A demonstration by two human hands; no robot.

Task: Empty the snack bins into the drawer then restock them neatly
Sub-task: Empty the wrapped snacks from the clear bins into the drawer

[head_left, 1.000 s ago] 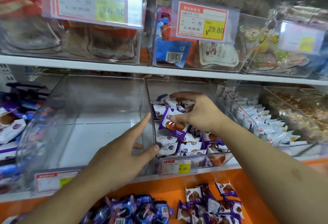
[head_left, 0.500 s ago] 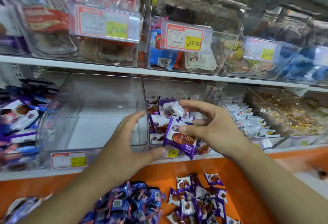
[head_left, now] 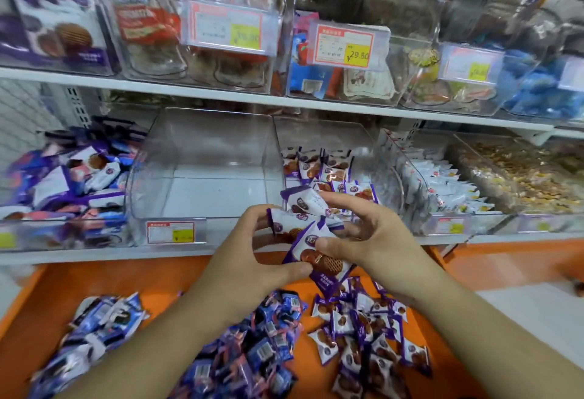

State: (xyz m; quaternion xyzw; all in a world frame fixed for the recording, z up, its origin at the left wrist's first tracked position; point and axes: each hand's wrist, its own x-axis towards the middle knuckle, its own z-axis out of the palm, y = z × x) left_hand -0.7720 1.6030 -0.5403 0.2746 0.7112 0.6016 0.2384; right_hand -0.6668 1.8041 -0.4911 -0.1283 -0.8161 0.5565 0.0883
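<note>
- Clear bin (head_left: 202,177) at left-centre seen emptied; blue packets (head_left: 252,357) heaped in orange drawer (head_left: 63,288) below
- Left hand (head_left: 249,259) curled against purple waffle packets (head_left: 311,234), judged to steady the bunch
- Right hand (head_left: 376,240) pinching the same bunch, held over the drawer, probably for dropping
- Half-full waffle bin (head_left: 369,158) behind
</note>
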